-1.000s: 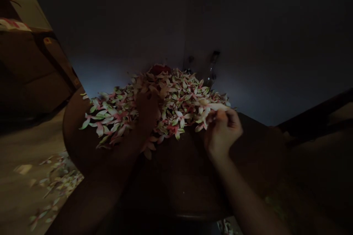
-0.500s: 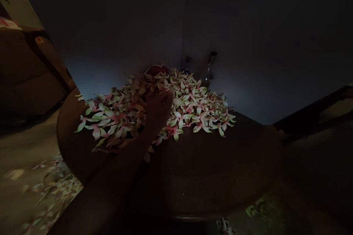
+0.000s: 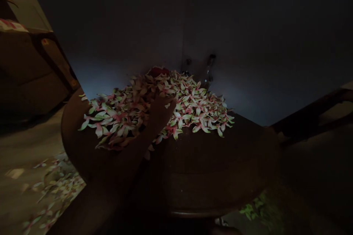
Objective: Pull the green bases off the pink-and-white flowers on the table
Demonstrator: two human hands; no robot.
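A heap of white, pink and green flowers (image 3: 190, 112) lies on a round dark wooden table (image 3: 217, 165). My left hand (image 3: 162, 112) rests on the heap's middle, with flowers around the fingers and a small petal on its back. Dim light hides whether it holds any flowers. A dark red object (image 3: 157, 71) shows at the heap's far edge, partly buried. My right hand is out of view.
A glass bottle (image 3: 208, 73) stands behind the heap against a dark wall (image 3: 261, 25). Scattered flowers (image 3: 55, 185) lie on the floor at lower left. Green leaves (image 3: 256, 207) lie lower right. Brown furniture (image 3: 33, 73) stands at left.
My right hand, holding flowers at the heap's right edge a second ago, has left the view. My left hand has shifted right across the heap.
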